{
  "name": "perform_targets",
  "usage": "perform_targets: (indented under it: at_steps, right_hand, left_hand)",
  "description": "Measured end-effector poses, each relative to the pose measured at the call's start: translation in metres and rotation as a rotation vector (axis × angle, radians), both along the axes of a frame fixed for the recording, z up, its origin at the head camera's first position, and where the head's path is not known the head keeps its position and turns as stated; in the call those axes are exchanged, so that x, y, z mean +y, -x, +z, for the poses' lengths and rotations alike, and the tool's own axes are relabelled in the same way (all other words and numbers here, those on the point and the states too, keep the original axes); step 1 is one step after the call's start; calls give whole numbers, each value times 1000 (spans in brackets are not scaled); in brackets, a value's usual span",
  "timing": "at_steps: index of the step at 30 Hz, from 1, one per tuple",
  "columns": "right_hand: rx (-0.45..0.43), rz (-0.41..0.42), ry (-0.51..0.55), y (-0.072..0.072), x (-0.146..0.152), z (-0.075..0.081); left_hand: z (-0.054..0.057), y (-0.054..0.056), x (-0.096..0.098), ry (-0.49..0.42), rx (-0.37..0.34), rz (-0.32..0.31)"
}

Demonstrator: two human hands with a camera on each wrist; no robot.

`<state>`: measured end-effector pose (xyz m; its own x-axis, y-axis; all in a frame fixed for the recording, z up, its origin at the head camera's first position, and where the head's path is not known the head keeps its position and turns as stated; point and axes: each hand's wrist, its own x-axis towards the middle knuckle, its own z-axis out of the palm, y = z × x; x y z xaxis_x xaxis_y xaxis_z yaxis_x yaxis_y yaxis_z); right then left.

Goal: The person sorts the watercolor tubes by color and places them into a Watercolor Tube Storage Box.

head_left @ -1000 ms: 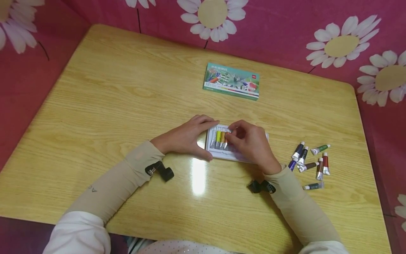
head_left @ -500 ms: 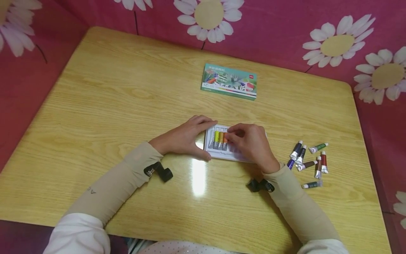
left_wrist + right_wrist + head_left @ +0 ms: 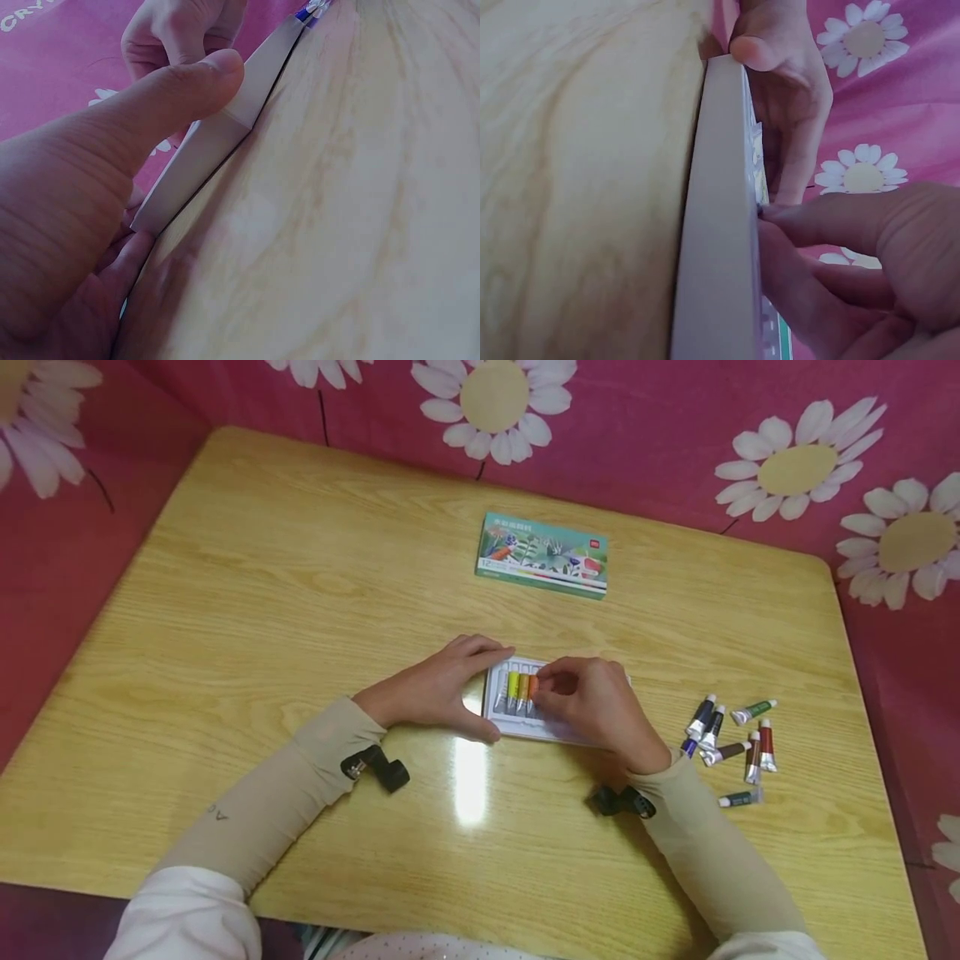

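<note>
Inside the white tray (image 3: 519, 725), the orange tube (image 3: 533, 686) lies parallel to the short edges, just left of the right hand (image 3: 597, 700), fingers bent, grip unclear; the left hand (image 3: 438, 687), spread wide, holds the left corners.

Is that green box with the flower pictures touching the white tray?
No, the green box lies farther back, with a strip of table showing between it and the white tray.
</note>
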<state>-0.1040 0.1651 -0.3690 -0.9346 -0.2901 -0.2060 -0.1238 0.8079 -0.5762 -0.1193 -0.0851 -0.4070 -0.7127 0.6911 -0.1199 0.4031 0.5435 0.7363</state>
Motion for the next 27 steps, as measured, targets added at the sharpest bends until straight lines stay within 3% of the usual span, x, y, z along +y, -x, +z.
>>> perform_targets:
  at_steps: [10,19,27]
  right_hand:
    - [-61,16,23,-4,2,2]
    - [-4,61,-6,-4,5,5]
    - [37,40,-22,1,19,13]
  left_hand:
    - [0,-5,0,9,-5,-1]
    - [-1,-5,0,-9,15,0]
    - [-1,-2,0,4,30,0]
